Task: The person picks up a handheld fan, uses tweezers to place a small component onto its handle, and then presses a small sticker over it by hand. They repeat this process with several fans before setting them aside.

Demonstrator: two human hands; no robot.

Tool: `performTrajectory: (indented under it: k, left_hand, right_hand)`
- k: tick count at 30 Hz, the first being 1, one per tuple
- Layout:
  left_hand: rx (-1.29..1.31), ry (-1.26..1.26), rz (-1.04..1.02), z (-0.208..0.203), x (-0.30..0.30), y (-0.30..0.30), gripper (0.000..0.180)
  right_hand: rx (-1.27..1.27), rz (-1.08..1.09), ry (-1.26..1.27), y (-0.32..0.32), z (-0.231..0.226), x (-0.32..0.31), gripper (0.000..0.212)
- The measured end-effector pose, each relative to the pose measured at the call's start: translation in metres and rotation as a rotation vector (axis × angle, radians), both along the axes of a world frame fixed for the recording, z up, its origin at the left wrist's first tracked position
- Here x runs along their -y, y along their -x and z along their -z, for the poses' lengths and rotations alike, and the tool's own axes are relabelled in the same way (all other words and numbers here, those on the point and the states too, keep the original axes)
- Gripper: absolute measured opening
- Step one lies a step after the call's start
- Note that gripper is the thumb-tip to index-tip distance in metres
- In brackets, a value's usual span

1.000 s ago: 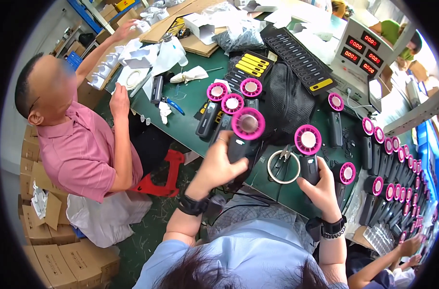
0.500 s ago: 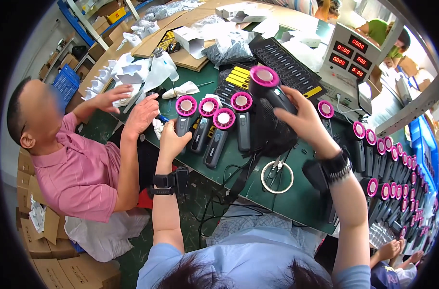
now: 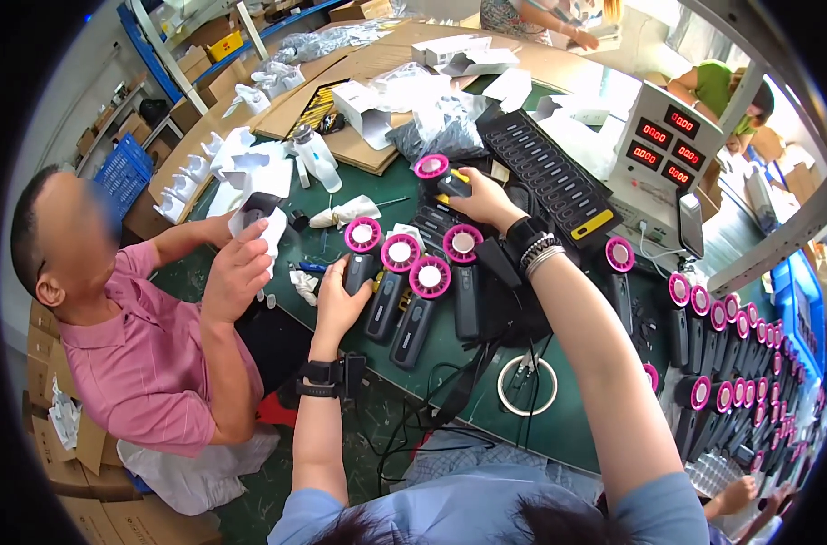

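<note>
My left hand (image 3: 338, 309) is closed round the handle of a dark grey handheld fan (image 3: 362, 234) with a pink ring head, at the left end of a group of fans on the green table (image 3: 486, 363). Farther back, my right hand (image 3: 486, 202) grips another handheld fan (image 3: 431, 166) by its dark handle, its pink head pointing left, above a black tray. Between my hands lie several more fans (image 3: 413, 331), heads away from me. Black mesh cloth (image 3: 513, 304) lies under my right forearm.
At my left, a co-worker in a pink shirt (image 3: 150, 354) holds a white piece (image 3: 266, 238). A meter box with red displays (image 3: 663, 145) stands at the back right. Rows of fans (image 3: 722, 395) fill the right side. A white ring (image 3: 527, 411) and black cables lie near the front edge.
My right hand has moved left and away from me with its fan, over the black tray. My left hand stays on its fan. The co-worker has picked up a white piece.
</note>
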State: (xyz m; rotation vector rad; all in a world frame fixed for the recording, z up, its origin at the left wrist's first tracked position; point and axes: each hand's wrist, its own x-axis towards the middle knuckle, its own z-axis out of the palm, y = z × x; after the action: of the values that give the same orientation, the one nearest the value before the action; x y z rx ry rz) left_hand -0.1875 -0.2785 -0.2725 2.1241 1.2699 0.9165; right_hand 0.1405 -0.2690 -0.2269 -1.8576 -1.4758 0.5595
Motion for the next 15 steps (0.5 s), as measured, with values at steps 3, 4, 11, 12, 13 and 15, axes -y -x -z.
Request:
performTrajectory:
  k: [3,4,11,12,13,15]
  left_hand:
    - [-0.003,-0.046,-0.004,-0.001,0.015,0.007,0.065]
    - [-0.001,-0.061,-0.013,-0.004,0.021,0.006,0.065]
    - [-0.015,-0.202,0.037,-0.023,0.038,-0.009,0.061]
    - [-0.034,-0.216,0.033,-0.027,0.043,-0.003,0.06]
    - [-0.01,-0.204,0.038,-0.037,0.05,-0.004,0.057]
    - [0.019,-0.205,0.039,-0.067,0.075,0.006,0.052]
  right_hand:
    - [0.076,-0.092,-0.023,0.001,0.007,0.007,0.067]
    - [0.155,-0.106,0.045,0.002,0.005,0.008,0.065]
    - [0.121,0.022,-0.172,-0.031,-0.034,0.07,0.051]
    - [0.035,0.013,-0.287,-0.026,-0.058,0.095,0.046]
    - [-0.119,-0.002,-0.322,-0.025,-0.081,0.128,0.042]
    - [-0.319,-0.005,-0.338,-0.007,-0.135,0.206,0.035]
